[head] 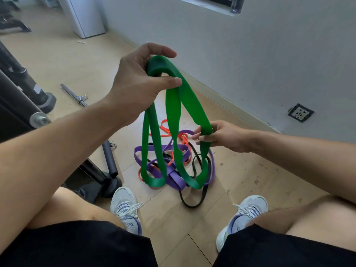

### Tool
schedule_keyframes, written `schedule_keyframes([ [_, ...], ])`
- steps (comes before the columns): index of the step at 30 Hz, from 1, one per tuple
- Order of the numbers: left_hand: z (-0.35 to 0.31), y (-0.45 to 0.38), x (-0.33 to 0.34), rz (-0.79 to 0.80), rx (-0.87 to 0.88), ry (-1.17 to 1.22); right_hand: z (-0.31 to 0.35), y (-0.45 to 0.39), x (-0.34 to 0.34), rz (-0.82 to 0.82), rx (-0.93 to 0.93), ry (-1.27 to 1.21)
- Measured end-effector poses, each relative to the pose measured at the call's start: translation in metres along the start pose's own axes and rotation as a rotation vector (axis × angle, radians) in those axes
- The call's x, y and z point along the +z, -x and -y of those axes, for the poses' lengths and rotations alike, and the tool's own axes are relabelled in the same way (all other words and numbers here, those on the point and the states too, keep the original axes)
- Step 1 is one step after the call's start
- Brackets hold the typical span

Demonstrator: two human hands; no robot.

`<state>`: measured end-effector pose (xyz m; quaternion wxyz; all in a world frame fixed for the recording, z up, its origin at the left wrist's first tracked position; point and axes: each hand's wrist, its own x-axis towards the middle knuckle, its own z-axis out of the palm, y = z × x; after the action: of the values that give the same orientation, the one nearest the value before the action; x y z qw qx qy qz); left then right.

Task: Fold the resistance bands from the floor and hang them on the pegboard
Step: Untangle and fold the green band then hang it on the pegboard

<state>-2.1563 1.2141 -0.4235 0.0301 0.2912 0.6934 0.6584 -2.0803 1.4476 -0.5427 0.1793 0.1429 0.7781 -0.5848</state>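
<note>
The left hand [134, 81] is raised in front of the person, its fingers and thumb curled round the gathered top bends of the green resistance band [189, 101], so this grip pinches the folded rubber between thumb and fingers. From there the wide green band hangs down in several long loops whose lower ends reach the pile on the floor [260, 180]. The right hand [217, 135] is lower and to the right, its grip closed on one strand of the same band, with the thumb on the near face and the fingertips wrapped behind it. Under the hanging loops lies a tangle of other bands on the pale tiles: a purple band [173, 176] folded over itself in the middle, an orange band [165, 130] showing behind and through it, and a thin black band [192, 203] whose loop trails toward the person. The green loops overlap this pile; whether they rest on it or just brush it cannot be told. Two white sneakers [126, 207] stand either side of the pile, with bare knees and black shorts [77, 245] in the foreground. To the left stand black machine frames [17, 89], and a metal bar [74, 95] lies on the floor nearby. A grey wall [250, 54] runs along the right with a socket [300, 113] low on it.
</note>
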Motion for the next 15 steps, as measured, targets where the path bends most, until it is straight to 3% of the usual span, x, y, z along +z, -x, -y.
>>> schedule_keyframes([
  [3,0.004,-0.003,-0.002,-0.082,-0.007,0.005,0.002,0.004,-0.011,0.057,0.055,-0.236],
  [6,0.010,-0.006,-0.005,-0.171,-0.026,0.011,0.001,0.008,-0.022,0.160,0.124,-0.303],
  [11,0.023,-0.016,-0.016,-0.340,-0.074,-0.005,0.003,0.011,-0.024,0.151,0.145,-0.026],
  [15,0.037,-0.016,-0.023,-0.359,-0.131,-0.036,-0.003,0.006,-0.029,0.185,0.153,0.147],
])
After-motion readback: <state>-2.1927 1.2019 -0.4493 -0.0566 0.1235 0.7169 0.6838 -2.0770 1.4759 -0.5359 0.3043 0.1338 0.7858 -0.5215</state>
